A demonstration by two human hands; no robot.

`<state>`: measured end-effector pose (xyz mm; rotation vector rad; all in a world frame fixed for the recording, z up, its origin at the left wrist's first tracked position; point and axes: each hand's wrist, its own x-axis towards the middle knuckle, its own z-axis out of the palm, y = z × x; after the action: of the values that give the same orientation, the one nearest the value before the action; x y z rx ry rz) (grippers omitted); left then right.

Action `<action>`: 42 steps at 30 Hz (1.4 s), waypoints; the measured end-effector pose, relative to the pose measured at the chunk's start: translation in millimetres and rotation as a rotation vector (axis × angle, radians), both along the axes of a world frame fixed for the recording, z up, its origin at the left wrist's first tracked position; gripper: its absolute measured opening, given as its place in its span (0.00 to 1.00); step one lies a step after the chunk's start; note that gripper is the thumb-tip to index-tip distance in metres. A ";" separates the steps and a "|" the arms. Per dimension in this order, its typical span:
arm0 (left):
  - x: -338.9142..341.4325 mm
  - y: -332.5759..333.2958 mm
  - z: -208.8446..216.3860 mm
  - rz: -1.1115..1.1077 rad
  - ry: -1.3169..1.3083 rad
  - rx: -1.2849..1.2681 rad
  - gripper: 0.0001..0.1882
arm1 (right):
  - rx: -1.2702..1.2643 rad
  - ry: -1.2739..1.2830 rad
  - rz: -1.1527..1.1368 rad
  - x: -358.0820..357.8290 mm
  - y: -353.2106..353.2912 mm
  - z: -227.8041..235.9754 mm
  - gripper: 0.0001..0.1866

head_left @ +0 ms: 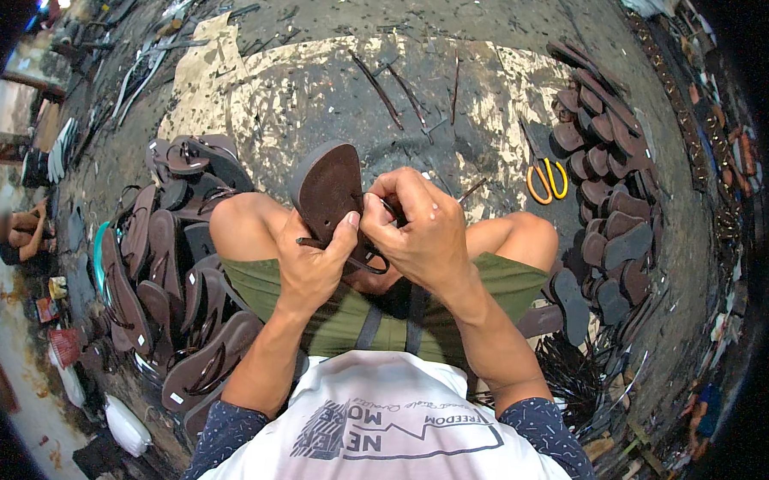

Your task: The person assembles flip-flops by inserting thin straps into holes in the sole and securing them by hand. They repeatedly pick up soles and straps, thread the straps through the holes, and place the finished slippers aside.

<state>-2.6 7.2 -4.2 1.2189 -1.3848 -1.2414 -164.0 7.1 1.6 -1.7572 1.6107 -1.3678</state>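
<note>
1. Debris-strewn grey floor (463, 20): extends forward between one left heap of dark-brown strapped sandals (154, 303) and one right heap of flat brown soles (604, 224).
2. Left hand (313, 267): closed around one thick dark-brown sandal (329, 182), above olive-green shorts (336, 322).
3. Right hand (419, 233): pinched on its thin dark strap (310, 243).
4. Yellow-handled scissors (547, 166): one pair.

Got a sandal (331, 186) between left hand (315, 263) and right hand (426, 233), over the lap (338, 325). Over left, beside the left knee (241, 223), got a heap of flip-flops (165, 265). Right side, got piled soles (605, 194), with scissors (549, 167) just left of them, ahead of the right knee (530, 236). Closer in, got straps (569, 366). Out front, got strips (379, 92) on a sheet (268, 68). Far left, past the heap, got another person (32, 243).
</note>
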 end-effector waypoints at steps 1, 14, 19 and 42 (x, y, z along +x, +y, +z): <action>-0.1 -0.4 3.8 -0.018 -0.025 0.002 0.11 | -0.003 0.020 0.006 0.7 0.3 0.3 0.08; -4.9 -7.9 -9.2 -0.049 0.015 -0.011 0.40 | -0.018 0.074 0.079 -8.7 7.2 5.5 0.07; -10.9 -2.7 2.3 -0.239 0.051 -0.078 0.36 | 0.164 -0.161 0.164 -1.8 9.4 -2.0 0.07; -4.8 7.9 1.5 -0.209 0.033 0.112 0.21 | 0.042 0.302 0.019 -1.5 17.1 -7.0 0.08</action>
<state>-7.4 15.1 -2.7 1.1452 -1.4639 -1.4941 -165.4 24.3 -5.3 -2.0246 1.7542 -1.0911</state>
